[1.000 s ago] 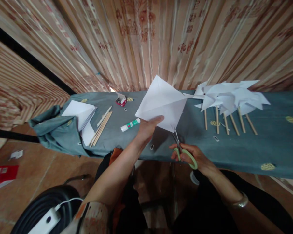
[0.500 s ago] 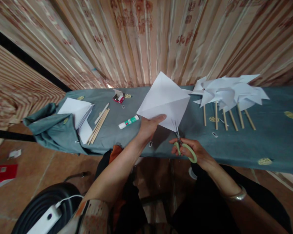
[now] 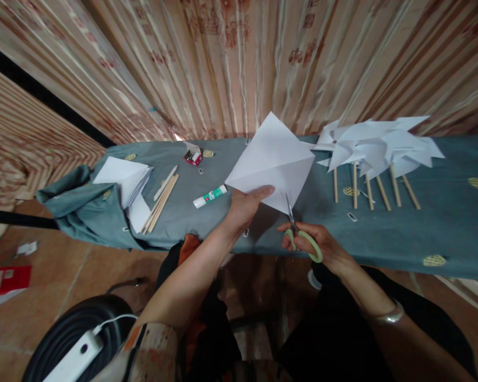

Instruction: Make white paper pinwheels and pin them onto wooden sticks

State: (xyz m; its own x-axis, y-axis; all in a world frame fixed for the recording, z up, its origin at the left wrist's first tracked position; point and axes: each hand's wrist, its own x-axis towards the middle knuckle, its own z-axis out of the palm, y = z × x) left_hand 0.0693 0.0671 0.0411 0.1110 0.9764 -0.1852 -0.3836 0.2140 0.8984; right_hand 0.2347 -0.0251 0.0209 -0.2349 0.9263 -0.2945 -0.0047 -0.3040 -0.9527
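My left hand (image 3: pixel 247 206) pinches a square white sheet of paper (image 3: pixel 274 151) by its lower left edge, thumb on top. The sheet is turned corner-up and a crease runs across it. In my right hand (image 3: pixel 313 241) is a pair of scissors (image 3: pixel 313 247) with pale green handles. Its blades are at the sheet's lower corner, pointing up into the paper. To the left of the sheet lies a glue stick (image 3: pixel 210 196) with a green label. Several paper pinwheels (image 3: pixel 376 148) on wooden sticks lie to the right.
A green-grey cloth covers the narrow table (image 3: pixel 406 233). On its left are folded white sheets (image 3: pixel 121 178), several wooden sticks (image 3: pixel 162 204), a white pen (image 3: pixel 166 182) and a small red box (image 3: pixel 193 155). A curtain (image 3: pixel 255 63) hangs behind. A black coil (image 3: pixel 48 331) stands on the floor.
The sheet sits slightly further right and higher in the view, and the scissors are a little further right with it. Both hands keep their grips.
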